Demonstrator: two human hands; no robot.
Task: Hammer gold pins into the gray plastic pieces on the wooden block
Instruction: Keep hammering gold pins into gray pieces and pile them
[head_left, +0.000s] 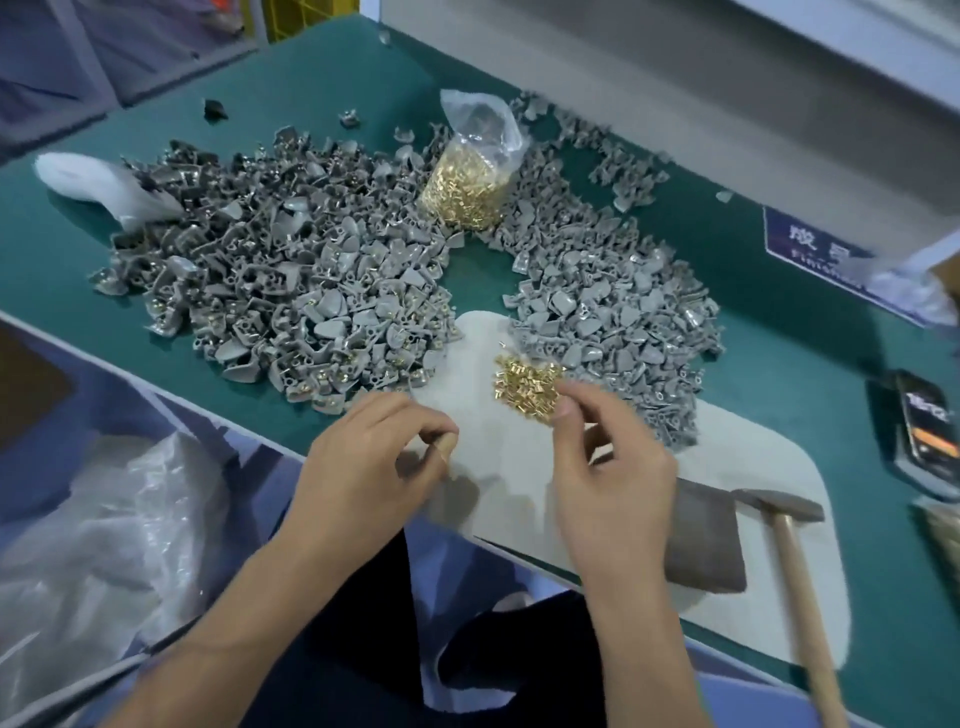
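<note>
Lower centre of frame: left hand (363, 457), fingers curled, pinching something small and pale, probably a gray piece; identity unclear. Right hand (602, 467), thumb and forefinger narrowed at loose gold pins (524, 382) on pale mat (753, 467); whether a pin is caught, impossible to tell. Gray plastic pieces (291, 270) heaped mid-frame, left and right. Bag of pins (465, 192) upper centre. Block (706, 540) and hammer (795, 545) lower right, untouched. Advice: take one pin only, seat straight in its hole before reaching for hammer.
</note>
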